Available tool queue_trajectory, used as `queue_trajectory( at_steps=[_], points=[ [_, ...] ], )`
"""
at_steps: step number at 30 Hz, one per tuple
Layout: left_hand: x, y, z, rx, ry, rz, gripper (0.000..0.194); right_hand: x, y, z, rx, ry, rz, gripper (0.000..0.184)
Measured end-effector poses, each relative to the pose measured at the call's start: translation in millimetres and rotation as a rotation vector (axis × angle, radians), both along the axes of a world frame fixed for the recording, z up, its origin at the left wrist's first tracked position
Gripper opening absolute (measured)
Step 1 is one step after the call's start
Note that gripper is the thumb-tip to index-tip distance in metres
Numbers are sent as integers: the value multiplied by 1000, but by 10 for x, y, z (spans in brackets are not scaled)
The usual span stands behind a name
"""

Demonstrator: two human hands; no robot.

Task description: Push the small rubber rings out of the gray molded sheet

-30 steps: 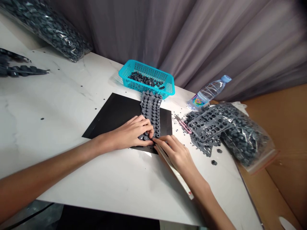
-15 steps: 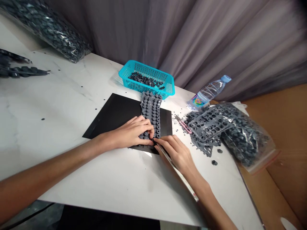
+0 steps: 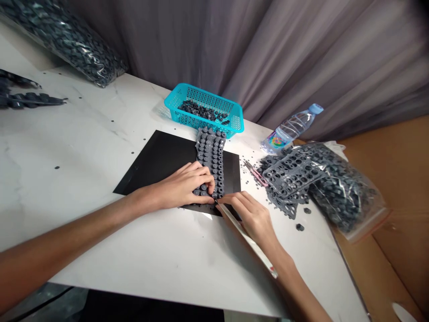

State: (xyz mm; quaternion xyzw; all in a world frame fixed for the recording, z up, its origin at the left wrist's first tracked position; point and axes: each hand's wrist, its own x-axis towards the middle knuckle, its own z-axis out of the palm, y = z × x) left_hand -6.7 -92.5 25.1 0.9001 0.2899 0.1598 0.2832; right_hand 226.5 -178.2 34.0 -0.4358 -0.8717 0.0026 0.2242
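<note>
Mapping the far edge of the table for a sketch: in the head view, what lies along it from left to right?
Bag of grey parts → turquoise basket → water bottle → clear bag of grey parts.

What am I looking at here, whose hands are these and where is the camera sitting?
The camera is worn on a person's head and looks down at their own two bare hands; no machine is involved. The left hand presses down a grey rubber sheet of small studs lying on a black mat on the white table. The right hand holds a long thin blade-like tool with its tip at the sheet's near edge. Behind is a turquoise basket with loose grey pieces. To the right lie a water bottle and a plastic bag of grey parts.
</note>
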Motion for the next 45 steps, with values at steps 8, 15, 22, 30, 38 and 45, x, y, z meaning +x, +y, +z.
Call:
queue_trajectory(
  at_steps=[8, 15, 22, 30, 38, 45],
  points=[
    [3, -5, -6, 9, -1, -1, 25, -67, -25, -79, 120, -134, -82, 19],
    [6, -21, 28, 1, 15, 6, 25, -125, -55, -111, 216, -290, -73, 19],
    [22, -20, 40, -15, 27, 2, 27, -200, -93, -154, 131, -264, -150, 20],
    [12, -19, 18, -54, 50, -4, 25, 337, 126, -148, 104, -86, -579, 28],
    [-45, -118, 80, -75, 20, -47, 22, 552, 130, -54, -61, 46, -539, 41],
    [-36, -163, 99, -63, 25, -38, 20, 112, 11, 75, -267, 206, -172, 20]
  ],
)
